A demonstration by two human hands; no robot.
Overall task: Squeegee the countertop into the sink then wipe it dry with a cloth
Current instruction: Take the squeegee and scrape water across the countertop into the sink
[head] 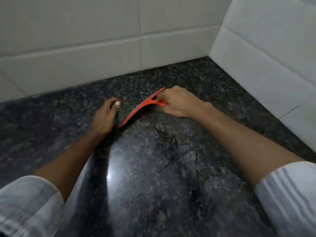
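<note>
One countertop [171, 168], dark speckled stone, fills the lower frame; it carries a bright glare patch near its middle and irregular sheen that may be moisture, though this cannot be confirmed. Two tiled walls [85, 40] of pale tile meet at a corner at upper right, both bordering the countertop.

Two forearms enter from the bottom edge, each with one white rolled sleeve [29, 206].

One squeegee [136, 110], orange-red, lies across the countertop between the two hands, its long blade edge running diagonally from lower left to upper right and tilted down onto the stone. Its short handle projects to the right.

Right hand [177, 101]: fingers curled closed around the squeegee handle, gripping it, knuckles up.

Left hand [106, 117]: holds nothing; it rests palm-down and loosely curved on the countertop, just beside the lower end of the blade. Whether it touches the blade cannot be determined. One fingernail is visible at its far tip.
</note>
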